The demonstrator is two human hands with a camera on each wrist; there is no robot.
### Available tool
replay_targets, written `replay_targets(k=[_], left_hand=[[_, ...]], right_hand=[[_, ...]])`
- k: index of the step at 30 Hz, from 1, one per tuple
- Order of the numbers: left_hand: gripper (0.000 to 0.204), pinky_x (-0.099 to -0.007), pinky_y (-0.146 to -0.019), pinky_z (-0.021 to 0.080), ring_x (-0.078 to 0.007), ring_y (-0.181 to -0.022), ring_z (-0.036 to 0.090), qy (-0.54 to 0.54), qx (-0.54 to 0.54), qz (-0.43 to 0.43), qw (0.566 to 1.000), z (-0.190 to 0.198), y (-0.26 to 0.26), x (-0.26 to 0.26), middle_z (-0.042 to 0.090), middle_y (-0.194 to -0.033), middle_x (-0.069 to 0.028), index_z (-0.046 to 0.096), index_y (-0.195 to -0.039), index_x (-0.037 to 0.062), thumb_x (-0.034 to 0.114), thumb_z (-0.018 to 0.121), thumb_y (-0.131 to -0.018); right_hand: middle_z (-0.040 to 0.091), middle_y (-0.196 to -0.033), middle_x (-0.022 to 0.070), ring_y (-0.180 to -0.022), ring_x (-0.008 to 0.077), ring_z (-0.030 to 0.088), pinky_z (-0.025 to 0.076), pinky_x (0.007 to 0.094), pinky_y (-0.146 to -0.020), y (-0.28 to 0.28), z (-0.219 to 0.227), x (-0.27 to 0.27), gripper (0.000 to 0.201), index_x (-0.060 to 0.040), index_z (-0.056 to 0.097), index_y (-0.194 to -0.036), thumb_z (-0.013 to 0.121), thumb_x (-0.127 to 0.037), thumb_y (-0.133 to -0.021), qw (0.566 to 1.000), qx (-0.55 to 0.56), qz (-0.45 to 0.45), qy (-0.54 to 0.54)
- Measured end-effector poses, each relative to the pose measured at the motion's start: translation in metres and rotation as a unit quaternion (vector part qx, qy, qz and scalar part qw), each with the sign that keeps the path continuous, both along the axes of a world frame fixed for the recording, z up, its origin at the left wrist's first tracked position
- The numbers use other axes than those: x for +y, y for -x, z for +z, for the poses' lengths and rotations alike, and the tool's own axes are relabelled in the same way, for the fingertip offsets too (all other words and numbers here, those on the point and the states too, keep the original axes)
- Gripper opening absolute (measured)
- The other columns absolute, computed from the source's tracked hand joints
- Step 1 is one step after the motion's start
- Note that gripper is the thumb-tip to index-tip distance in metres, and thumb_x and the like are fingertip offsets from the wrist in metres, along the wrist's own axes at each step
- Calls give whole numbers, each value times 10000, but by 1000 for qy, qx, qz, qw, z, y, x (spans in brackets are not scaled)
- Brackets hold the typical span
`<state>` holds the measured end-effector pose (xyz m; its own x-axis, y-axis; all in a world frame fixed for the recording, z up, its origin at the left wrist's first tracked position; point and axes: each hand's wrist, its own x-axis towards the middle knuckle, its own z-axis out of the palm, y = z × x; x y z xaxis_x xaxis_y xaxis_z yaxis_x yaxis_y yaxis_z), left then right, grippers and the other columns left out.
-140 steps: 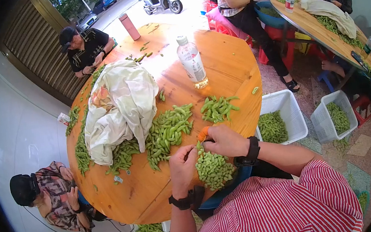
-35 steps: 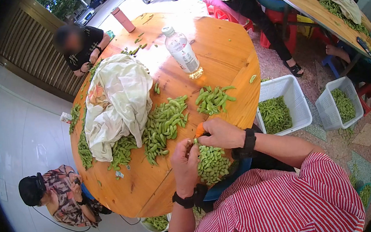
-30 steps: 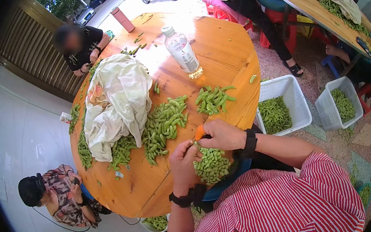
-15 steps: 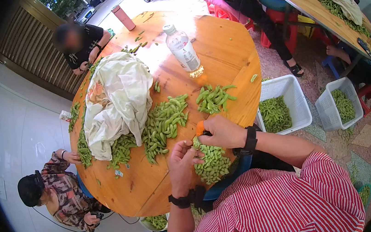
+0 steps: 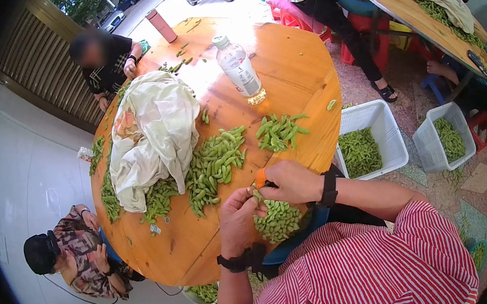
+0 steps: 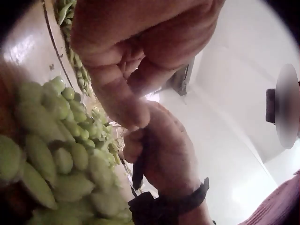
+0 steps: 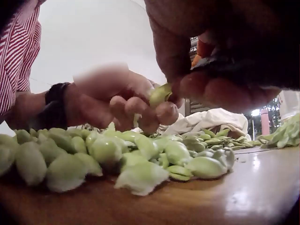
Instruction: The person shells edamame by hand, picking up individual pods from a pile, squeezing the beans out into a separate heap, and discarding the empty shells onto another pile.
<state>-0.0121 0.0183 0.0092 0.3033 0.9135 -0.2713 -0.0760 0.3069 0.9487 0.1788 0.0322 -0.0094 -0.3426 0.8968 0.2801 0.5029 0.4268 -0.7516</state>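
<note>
My left hand (image 5: 237,216) pinches a green edamame pod (image 7: 161,94) between thumb and fingers at the table's near edge. My right hand (image 5: 293,183) meets it there, its fingertips right at the pod. It grips a small tool with an orange part (image 5: 260,178) and a dark part, mostly hidden by the fingers. Just under both hands lies a mound of pale green shelled beans (image 5: 278,220), seen close up as plump beans (image 6: 42,157) in the left wrist view. Whole edamame pods (image 5: 217,164) are heaped beyond my left hand, and a smaller heap (image 5: 279,132) beyond my right.
A pale cloth (image 5: 154,138) covers more pods on the round wooden table (image 5: 300,66). A drink bottle (image 5: 238,70) and a pink flask (image 5: 161,26) stand farther back. White baskets (image 5: 397,139) of pods sit on the floor at right. Two people sit along the table's left side.
Over the last second my hands stay close together and shift slightly toward me at the bean mound. The seated person at lower left reached to the table edge and drew back.
</note>
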Motion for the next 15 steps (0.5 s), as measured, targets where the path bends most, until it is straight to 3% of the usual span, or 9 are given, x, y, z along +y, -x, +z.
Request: replay_targets(k=[2,4,5,7,8,10,14,15], left_hand=[[124,-246,-616,522,-136,-701,634,-2,-6,1,1000,-5,-1,-1,653,-818,-55,613,-1001,-7,-27,544,-900],[128,-241,-621,508,-129,-710,634,-104,97,57,988,-18,-5,-4,655,-818,-43,621,-1006,-5,-27,549,-902],[128,-241,-621,508,-129,-710,634,-104,97,61,988,-20,-2,-3,655,-818,-43,621,-1006,-5,-27,549,-902],[167,-316,-654,522,-192,-731,660,-249,292,27,923,-21,4,-2,679,-862,-116,633,-1014,-11,-38,563,-866],[167,-316,-654,522,-192,-731,660,-250,292,29,923,-20,3,-3,679,-862,-116,633,-1014,-11,-38,563,-866],[162,-365,-702,514,-286,-797,663,-393,343,-3,853,-13,0,-8,676,-889,-164,643,-1006,-2,-16,603,-849],[162,-384,-730,508,-345,-846,644,-438,341,-60,829,-8,2,-12,682,-914,-175,647,-999,0,12,645,-838],[165,-384,-730,508,-339,-840,644,-402,333,-39,852,-13,7,-12,677,-900,-173,647,-997,-1,18,652,-833]], right_hand=[[622,-703,184,-696,380,636,493,463,-613,-1,-1,1,192,-35,624,-850,623,-227,-843,1000,5,3,-5],[622,-710,190,-696,388,633,495,464,-614,-4,-2,7,190,-34,625,-851,626,-224,-841,998,-57,-2,-17],[622,-710,190,-696,388,633,495,464,-614,-6,-2,12,190,-34,625,-851,626,-224,-841,998,-57,2,-18],[622,-723,196,-723,390,635,497,473,-634,-14,1,24,184,-33,623,-847,620,-217,-840,995,-72,-69,-27],[622,-723,196,-723,390,635,497,473,-634,-20,3,30,184,-33,623,-847,620,-217,-840,995,-72,-66,-29],[635,-728,204,-726,389,649,515,494,-661,-33,8,42,197,-3,621,-800,590,-193,-836,986,-127,-102,-31],[648,-742,189,-731,389,654,519,496,-661,-54,2,61,162,-14,622,-788,573,-157,-845,968,-177,-149,-100],[654,-755,189,-736,393,656,519,497,-665,-56,5,63,148,-17,624,-798,567,-145,-848,962,-189,-175,-90]])
